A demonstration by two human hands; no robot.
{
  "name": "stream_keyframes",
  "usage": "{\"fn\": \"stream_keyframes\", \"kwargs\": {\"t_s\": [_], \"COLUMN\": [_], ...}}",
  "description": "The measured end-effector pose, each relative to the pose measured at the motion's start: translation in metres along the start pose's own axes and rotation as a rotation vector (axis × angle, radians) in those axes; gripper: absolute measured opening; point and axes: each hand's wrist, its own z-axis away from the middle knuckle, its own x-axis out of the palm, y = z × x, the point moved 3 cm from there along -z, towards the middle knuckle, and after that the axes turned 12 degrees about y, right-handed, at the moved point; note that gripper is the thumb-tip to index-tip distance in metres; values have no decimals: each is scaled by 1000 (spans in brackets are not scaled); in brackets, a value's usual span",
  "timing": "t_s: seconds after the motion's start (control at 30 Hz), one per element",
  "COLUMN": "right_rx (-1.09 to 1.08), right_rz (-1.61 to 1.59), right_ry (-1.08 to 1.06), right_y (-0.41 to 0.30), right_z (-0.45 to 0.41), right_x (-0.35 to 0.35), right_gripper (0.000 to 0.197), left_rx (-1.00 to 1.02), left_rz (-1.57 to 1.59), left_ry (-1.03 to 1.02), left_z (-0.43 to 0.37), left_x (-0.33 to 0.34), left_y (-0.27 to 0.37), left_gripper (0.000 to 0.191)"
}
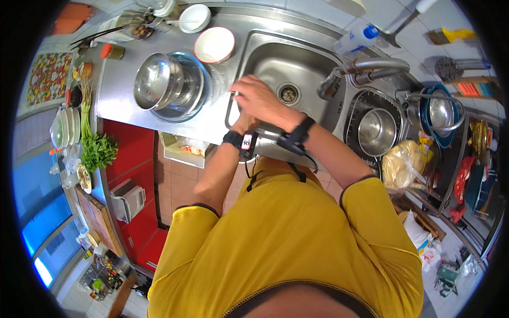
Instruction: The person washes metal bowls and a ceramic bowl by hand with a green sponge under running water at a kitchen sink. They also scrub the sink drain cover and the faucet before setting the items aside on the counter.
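Observation:
My right hand (260,97) reaches across the left rim of the stainless steel sink (274,59), its fingers bent and pointing left. Below it is my left hand (247,120), mostly covered by the right one. A small pale spot shows by the right fingertips, too small to name; whether either hand grips anything is hidden. Each wrist wears a black strap with a small device. To the left, a steel bowl (153,81) rests tilted on stacked bowls and a blue-rimmed glass bowl (175,118). A red-rimmed white bowl (214,44) stands behind them.
A faucet (330,85) reaches over the sink's right side, near the drain (289,94). A steel pot (377,132) sits in a drainer basket at right. Small white dishes (195,18) and a red-lidded jar (112,51) stand far left. Leafy greens (97,151) lie on the left counter.

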Motion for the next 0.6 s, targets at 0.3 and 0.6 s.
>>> {"fn": "stream_keyframes", "kwargs": {"t_s": [0.3,0.6], "right_rx": [896,941], "right_rz": [66,257], "right_ry": [165,-340], "right_y": [182,224], "right_z": [196,180], "right_x": [-82,-27], "right_gripper": [16,24], "left_rx": [-128,565], "left_rz": [-961,-2333], "left_ry": [15,-1474], "left_z": [-64,-129], "left_x": [75,24], "left_y": [-16,-123], "left_gripper": [19,29]}}
